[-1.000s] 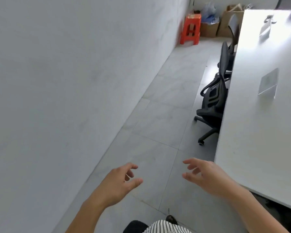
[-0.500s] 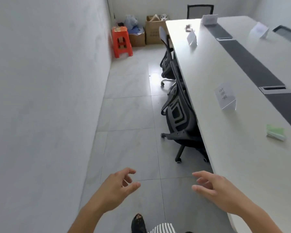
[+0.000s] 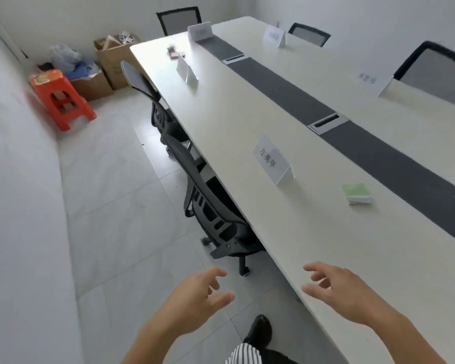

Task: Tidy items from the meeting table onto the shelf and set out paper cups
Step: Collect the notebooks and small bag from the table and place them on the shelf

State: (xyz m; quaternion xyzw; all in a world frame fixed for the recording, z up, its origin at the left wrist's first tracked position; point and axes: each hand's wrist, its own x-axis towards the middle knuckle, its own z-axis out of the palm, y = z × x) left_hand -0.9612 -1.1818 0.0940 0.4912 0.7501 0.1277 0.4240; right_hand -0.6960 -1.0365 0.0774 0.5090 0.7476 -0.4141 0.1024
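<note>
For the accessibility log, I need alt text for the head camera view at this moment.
Two empty, open hands, left hand and right hand, reach forward beside a long white meeting table. On it stand folded name cards and a small green notepad; black office chairs are tucked along its edge.

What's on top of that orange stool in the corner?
The orange stool has something flat and printed lying on its seat, too blurred to identify. Behind it stand cardboard boxes; their lower contents are hidden.

Both bare forearms are reaching forward; the left hand (image 3: 195, 298) and right hand (image 3: 344, 292) are hanging empty, fingers loosely spread and curled, right apparently hovering over the desk (image 3: 313, 232) edge.
</note>
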